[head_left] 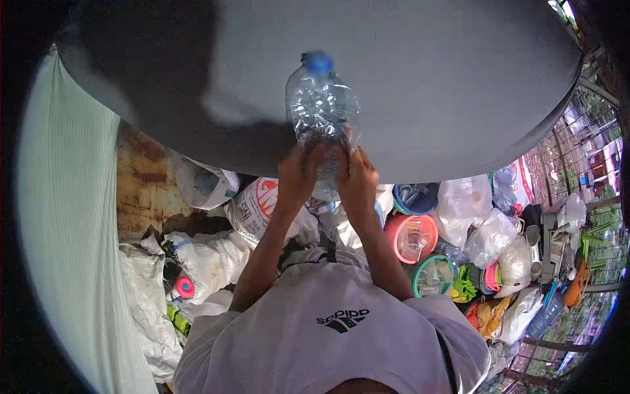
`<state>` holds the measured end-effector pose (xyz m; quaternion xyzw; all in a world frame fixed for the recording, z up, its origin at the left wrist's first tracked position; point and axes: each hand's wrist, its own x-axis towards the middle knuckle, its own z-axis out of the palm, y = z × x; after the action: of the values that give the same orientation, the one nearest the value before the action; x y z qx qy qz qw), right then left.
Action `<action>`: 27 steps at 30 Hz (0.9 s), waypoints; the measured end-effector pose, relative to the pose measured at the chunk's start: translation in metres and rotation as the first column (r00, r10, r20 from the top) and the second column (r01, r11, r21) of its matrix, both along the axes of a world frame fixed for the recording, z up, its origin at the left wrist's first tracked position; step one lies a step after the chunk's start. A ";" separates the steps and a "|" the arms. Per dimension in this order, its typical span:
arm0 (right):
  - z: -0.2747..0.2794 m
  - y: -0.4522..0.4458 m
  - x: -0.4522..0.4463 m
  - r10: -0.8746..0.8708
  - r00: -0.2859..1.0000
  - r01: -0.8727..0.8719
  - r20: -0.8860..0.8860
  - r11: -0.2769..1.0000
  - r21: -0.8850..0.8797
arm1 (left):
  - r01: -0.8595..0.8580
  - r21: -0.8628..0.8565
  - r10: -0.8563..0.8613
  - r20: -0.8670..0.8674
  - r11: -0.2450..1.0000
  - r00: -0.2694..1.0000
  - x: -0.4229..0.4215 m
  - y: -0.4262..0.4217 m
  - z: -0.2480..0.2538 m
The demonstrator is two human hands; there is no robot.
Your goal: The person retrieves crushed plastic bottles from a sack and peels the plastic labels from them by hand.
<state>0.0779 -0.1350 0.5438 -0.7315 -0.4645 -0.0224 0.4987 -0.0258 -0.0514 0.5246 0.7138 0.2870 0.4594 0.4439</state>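
Between my two hands is a clear plastic bottle (323, 108) with a blue cap, held cap-end away from me. Its thin wall looks crinkled and catches the light. My left hand (300, 176) grips the bottle's left side, fingers curled round it. On the other side my right hand (356, 177) is closed on the same bottle. A second clear bottle may overlap it, but blur hides this. Behind the bottle stretches a smooth grey surface (446, 85).
White sacks (213, 256) and a printed sack (252, 207) lie to the left, beside a pale curtain (79, 230). On the right are a pink tub (392, 230), a green-rimmed tub (449, 266), plastic bags (464, 200) and a wire fence (590, 177).
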 end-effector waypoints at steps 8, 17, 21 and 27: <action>-0.008 -0.003 0.043 0.275 0.879 -0.234 -0.389 0.960 0.150 | -0.003 -0.199 -0.004 -0.035 0.980 0.999 -0.015 0.002 0.041; 0.020 -0.037 0.042 0.363 0.666 -0.475 -0.652 0.880 0.004 | 0.070 -0.313 -0.051 0.068 0.947 0.996 -0.016 0.004 0.073; 0.033 -0.038 0.038 0.296 0.638 -0.466 -0.711 0.883 -0.050 | 0.067 -0.324 -0.029 0.120 0.944 0.992 -0.012 0.004 0.064; 0.026 -0.031 0.025 0.277 0.770 -0.141 -0.574 0.953 0.270 | -0.088 0.188 0.046 0.219 0.978 0.975 0.001 -0.015 0.023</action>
<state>0.1033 -0.1660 0.5699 -0.5862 -0.3542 0.2197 0.6947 -0.0244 -0.0667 0.5472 0.6906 0.2148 0.5743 0.3836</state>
